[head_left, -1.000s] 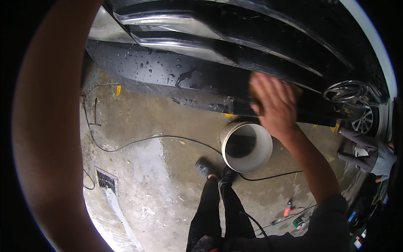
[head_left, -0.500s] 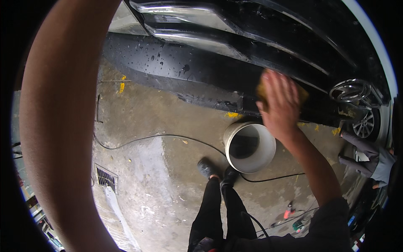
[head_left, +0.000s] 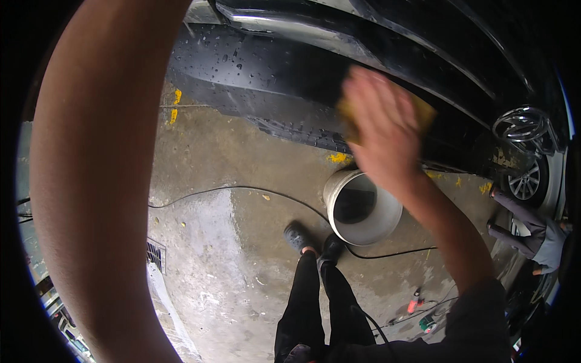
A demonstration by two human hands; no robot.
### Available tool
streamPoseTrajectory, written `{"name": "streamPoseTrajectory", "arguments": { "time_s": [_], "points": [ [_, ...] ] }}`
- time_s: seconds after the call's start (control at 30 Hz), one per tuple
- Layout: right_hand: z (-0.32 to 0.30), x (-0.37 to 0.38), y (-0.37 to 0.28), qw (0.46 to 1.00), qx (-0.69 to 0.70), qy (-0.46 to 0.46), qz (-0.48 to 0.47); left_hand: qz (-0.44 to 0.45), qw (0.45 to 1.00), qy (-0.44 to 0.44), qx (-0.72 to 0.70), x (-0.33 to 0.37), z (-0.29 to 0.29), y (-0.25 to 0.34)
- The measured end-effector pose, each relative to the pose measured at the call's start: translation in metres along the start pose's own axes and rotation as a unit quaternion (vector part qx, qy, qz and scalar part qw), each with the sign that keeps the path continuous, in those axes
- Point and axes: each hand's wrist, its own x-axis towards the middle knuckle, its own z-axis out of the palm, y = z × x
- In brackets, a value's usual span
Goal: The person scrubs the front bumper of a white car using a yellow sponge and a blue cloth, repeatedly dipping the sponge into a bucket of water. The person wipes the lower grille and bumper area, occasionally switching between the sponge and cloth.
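Note:
My right hand (head_left: pixel 387 127), blurred by motion, lies over a yellow-brown sponge (head_left: pixel 426 115) and presses it on the black car bumper (head_left: pixel 266 63). The sponge sticks out on both sides of the fingers. Water drops dot the bumper's left part, and chrome grille strips (head_left: pixel 290 27) run above it. Along the left side my left forearm rises past the top edge, so my left hand is out of the picture. A white bucket (head_left: pixel 387 227) stands on the floor below my right wrist, with dark liquid showing inside.
A black hose (head_left: pixel 242 187) crosses the concrete floor behind the bucket, beside my shoes (head_left: pixel 298 236). At left is a floor drain grate (head_left: pixel 156 254). A red-and-grey tool (head_left: pixel 414 300) and a green object (head_left: pixel 427 325) lie lower right. Another person (head_left: pixel 532 236) is at far right near a car wheel.
My right hand has slid the sponge leftward along the bumper. The view has shifted slightly, so the bumper sits higher in the picture.

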Motion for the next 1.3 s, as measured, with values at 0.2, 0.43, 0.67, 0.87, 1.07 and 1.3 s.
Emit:
{"name": "streamPoseTrajectory", "arguments": {
  "time_s": [0.2,0.43,0.67,0.87,1.07,1.3],
  "points": [
    [-0.001,0.046,-0.007,0.994,-0.020,0.002,-0.103,-0.110,0.986,0.086,-0.095,0.011,-0.007,-0.011],
    [0.001,-0.036,0.028,0.998,-0.045,0.017,0.044,-0.266,0.874,0.112,-0.391,-0.099,0.000,-0.085],
    [0.009,0.025,0.004,0.994,-0.016,0.023,-0.109,-0.181,0.969,0.166,-0.029,-0.106,0.031,-0.056],
    [-0.003,-0.069,0.058,0.993,-0.077,0.025,0.091,-0.022,0.942,0.281,0.181,-0.111,0.045,-0.064],
    [0.018,0.045,-0.022,0.995,-0.037,0.041,-0.080,-0.055,0.964,0.234,0.109,-0.108,0.046,-0.059],
    [-0.004,-0.068,0.063,0.996,-0.064,0.014,0.053,-0.045,0.964,0.237,0.116,-0.113,0.039,-0.069]
  ]
}}
